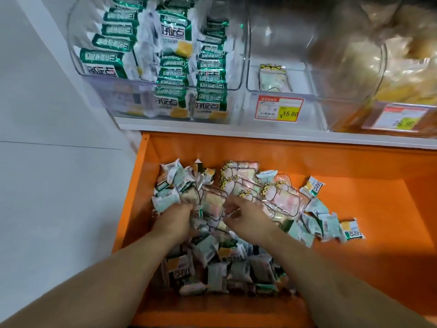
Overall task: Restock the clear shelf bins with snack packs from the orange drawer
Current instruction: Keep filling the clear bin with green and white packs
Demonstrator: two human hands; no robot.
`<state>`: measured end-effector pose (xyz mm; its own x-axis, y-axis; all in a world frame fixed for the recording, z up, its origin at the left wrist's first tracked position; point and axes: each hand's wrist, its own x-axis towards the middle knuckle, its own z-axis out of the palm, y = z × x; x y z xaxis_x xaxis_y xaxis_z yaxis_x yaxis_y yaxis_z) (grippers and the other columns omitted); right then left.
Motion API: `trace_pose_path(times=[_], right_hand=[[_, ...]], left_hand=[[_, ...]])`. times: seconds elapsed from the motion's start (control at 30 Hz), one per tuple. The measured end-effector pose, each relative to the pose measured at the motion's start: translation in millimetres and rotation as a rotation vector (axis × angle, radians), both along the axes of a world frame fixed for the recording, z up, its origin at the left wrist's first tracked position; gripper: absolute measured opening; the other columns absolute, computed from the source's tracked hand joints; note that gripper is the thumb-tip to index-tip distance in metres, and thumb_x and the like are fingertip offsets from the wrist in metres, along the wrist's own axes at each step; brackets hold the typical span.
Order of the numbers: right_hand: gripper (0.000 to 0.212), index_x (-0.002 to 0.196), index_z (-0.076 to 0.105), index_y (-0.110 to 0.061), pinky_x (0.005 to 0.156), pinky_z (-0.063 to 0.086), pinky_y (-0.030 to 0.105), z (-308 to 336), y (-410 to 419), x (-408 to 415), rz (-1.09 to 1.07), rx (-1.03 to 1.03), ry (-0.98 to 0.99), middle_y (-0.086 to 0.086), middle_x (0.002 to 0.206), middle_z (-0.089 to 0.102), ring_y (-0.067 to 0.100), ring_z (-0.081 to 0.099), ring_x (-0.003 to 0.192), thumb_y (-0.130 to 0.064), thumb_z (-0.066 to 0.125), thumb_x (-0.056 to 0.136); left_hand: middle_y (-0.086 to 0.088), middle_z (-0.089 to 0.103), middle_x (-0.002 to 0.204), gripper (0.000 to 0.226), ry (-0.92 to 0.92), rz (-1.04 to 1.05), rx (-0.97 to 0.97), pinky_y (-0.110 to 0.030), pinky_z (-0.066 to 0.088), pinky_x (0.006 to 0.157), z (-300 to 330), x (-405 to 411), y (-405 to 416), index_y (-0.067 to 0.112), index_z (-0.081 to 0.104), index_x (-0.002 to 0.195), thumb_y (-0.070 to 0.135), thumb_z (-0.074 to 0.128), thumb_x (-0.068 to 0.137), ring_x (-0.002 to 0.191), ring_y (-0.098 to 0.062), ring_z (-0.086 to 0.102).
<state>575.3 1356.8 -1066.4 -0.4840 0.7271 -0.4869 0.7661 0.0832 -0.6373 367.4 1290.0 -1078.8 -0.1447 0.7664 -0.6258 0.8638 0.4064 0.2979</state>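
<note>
The person is leaning over the open orange drawer [354, 162], and both bare arms are reaching down into it. A heap of small snack packs [212, 263] is lying in the left and middle part of the drawer, some green and white, some clear with a yellow cartoon print. The left hand [176, 220] is digging into the heap, its fingers curled around a bunch of packs. The right hand [246, 218] is resting just beside it, its fingers bent and pinching the edge of a clear pack [214, 209]. Above the drawer, on the white shelf [236, 132], three clear bins are standing side by side. The left bin [78, 65] is holding many green packs, the middle bin [307, 107] is holding only one cartoon pack [274, 78], and the right bin [380, 67] is looking blurred, with something brown inside.
</note>
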Motion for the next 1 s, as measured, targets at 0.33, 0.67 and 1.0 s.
trace_pose_path(times=[0.33, 0.67, 1.0], right_hand=[[0.072, 0.145, 0.054, -0.036, 0.058, 0.054, 0.017, -3.1, 26.3, -43.4, -0.064, 0.027, 0.109, -0.001, 0.135, 0.053, 0.013, 0.062, 0.101, 0.008, 0.049, 0.089], [0.062, 0.148, 0.056, -0.045, 0.052, 0.047, 0.021, -7.0, 64.2, -96.4, -0.004, -0.102, 0.019, 0.004, 0.127, 0.067, 0.019, 0.062, 0.072, -0.011, 0.052, 0.096], [0.021, 0.085, 0.070, -0.023, 0.070, 0.051, 0.031, -0.6, 51.0, -49.6, -0.397, -0.012, 0.270, -0.003, 0.094, 0.075, 0.018, 0.069, 0.078, -0.024, 0.090, 0.081]], left_hand=[[0.005, 0.065, 0.110, 0.046, -0.557, 0.699, 0.227, -0.048, 0.063, 0.084, 20.4, -9.8, -2.5, 0.025, 0.059, 0.123, 0.016, 0.086, 0.086, 0.092, -0.023, 0.072], [0.005, 0.060, 0.118, 0.037, -0.656, 0.854, 0.187, -0.048, 0.065, 0.083, 11.9, -22.9, -3.8, 0.025, 0.067, 0.123, 0.007, 0.078, 0.092, 0.092, -0.020, 0.068], [-0.010, 0.062, 0.114, 0.037, -0.938, 1.061, 0.137, -0.048, 0.066, 0.075, 25.0, -18.3, 4.0, 0.019, 0.073, 0.119, -0.009, 0.069, 0.094, 0.092, -0.030, 0.068]])
